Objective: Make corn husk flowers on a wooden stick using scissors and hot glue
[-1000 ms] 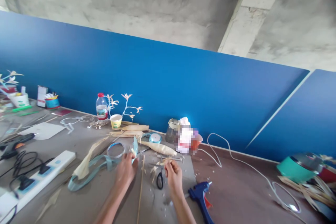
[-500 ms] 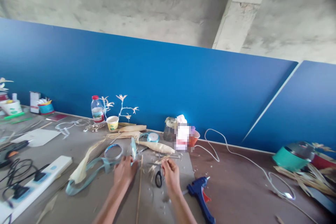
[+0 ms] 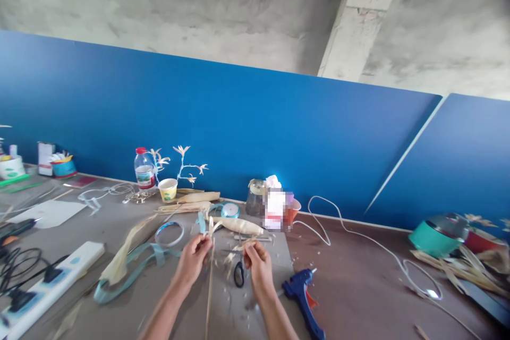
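My left hand [image 3: 193, 259] is closed, pinching a small straw-coloured husk piece wrapped with light blue ribbon [image 3: 204, 222] at the top of a thin wooden stick [image 3: 208, 297] that runs down toward me. My right hand [image 3: 257, 261] is closed on a thin strip of dried husk [image 3: 246, 245]. Black-handled scissors [image 3: 239, 273] lie on the table between the hands. A long blue ribbon [image 3: 131, 271] trails left from my left hand, past a ribbon ring [image 3: 169, 234].
A blue glue gun [image 3: 302, 295] lies right of my right hand, with a white cord [image 3: 358, 244] beyond. Dried corn husks [image 3: 238, 224], a water bottle [image 3: 144, 169], a yellow cup with a husk-flower branch [image 3: 168, 189], a jar [image 3: 255, 199], a power strip [image 3: 48, 279] and a teal bowl [image 3: 434, 235] lie around.
My left hand has lifted the ribbon-wrapped husk piece slightly and moved closer to my right hand. The camera has shifted a little to the right.
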A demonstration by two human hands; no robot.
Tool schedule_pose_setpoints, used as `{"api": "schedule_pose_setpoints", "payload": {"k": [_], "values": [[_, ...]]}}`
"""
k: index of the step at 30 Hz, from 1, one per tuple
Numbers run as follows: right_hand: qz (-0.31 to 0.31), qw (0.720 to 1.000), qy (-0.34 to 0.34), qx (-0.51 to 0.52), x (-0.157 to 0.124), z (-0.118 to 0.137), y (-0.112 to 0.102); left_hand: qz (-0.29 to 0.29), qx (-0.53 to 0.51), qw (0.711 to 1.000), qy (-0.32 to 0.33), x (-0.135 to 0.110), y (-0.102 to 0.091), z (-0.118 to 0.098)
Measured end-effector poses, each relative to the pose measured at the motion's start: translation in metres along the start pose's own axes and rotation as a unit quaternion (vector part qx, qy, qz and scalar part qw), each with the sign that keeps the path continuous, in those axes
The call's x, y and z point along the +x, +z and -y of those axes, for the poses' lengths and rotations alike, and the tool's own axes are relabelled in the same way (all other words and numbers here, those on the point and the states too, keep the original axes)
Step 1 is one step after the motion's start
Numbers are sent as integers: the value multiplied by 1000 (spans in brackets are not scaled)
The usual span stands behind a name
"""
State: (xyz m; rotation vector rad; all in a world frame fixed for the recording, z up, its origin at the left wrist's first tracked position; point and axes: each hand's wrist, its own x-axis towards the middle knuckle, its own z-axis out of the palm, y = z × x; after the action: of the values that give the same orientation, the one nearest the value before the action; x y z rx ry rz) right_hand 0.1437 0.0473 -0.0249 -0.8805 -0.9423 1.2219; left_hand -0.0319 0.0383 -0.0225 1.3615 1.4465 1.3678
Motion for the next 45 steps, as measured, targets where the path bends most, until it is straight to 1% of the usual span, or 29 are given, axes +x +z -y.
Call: {"api": "schedule_pose_setpoints", "payload": {"k": [3,6,10,13,15,17,19,21,24,28,34,40,45], "values": [[10,1000,10,19,-1,2,1,27,-132,991,-24,-6,7,-10],[23,999,13,25,-4,6,3,41,-186,981,-44,-11,10,-19],[37,999,7,22,-7,9,6,64,-214,972,-68,-15,11,-26],[40,999,3,23,-8,12,8,107,-229,964,-79,-19,13,-28],[52,998,-3,27,-10,15,8,142,-228,961,-70,-21,16,-26],[85,996,-17,23,-12,20,8,168,-219,960,-55,-22,20,-24],[133,991,-31,12,-15,25,8,184,-205,960,-41,-22,23,-22],[170,985,-40,7,-17,29,8,182,-195,963,-34,-23,26,-20],[188,981,-44,10,-19,31,9,170,-184,967,-36,-23,28,-19],[181,982,-41,13,-19,29,11,177,-174,968,-42,-24,30,-17],[179,983,-45,3,-19,27,12,193,-193,961,-42,-23,29,-19],[172,985,-35,-1,-18,25,10,171,-177,968,-49,-25,24,-30],[185,982,-24,14,-19,27,10,170,-172,969,-48,-23,22,-29]]}}
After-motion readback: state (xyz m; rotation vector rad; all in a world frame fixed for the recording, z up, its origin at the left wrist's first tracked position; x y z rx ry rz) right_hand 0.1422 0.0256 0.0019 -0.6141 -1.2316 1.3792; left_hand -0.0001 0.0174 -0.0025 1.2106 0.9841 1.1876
